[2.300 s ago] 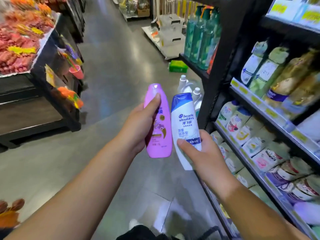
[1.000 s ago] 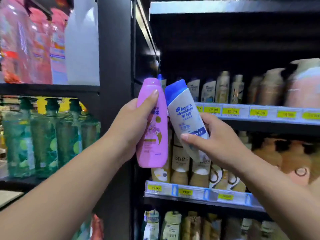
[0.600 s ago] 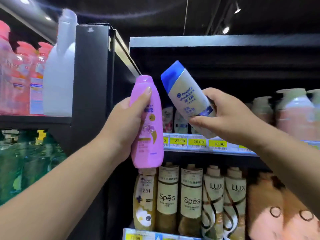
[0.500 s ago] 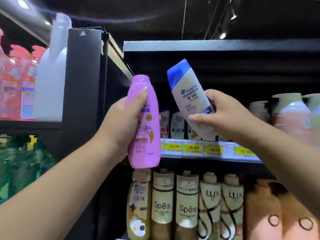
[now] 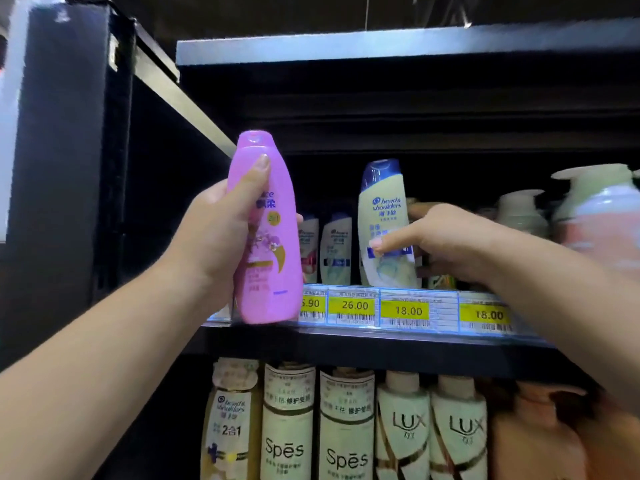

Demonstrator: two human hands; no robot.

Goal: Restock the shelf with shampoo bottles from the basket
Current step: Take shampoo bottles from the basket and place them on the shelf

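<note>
Fingers [image 5: 254, 178] of the left hand [image 5: 218, 237] are wrapped round the pink bottle [image 5: 277, 271], thumb up its front, holding it upright in front of the price rail [image 5: 408, 311] with its base overlapping the rail's left end. Just behind the rail, the right hand [image 5: 450, 244] pinches the white blue-capped shampoo bottle [image 5: 382, 216] low on its label, thumb in front and the other fingers curled behind. That bottle leans slightly left, its base down at the rail's top edge; whether it bears on the shelf [image 5: 346, 341] cannot be told. Further behind the rail, small bottles [image 5: 336, 247] of the same brand stand in a row, and pump bottles [image 5: 519, 209] stand behind its right end. Released while leaning, the white bottle could tip into the small ones and topple them. The pink bottle's base could also catch the rail going in.
</note>
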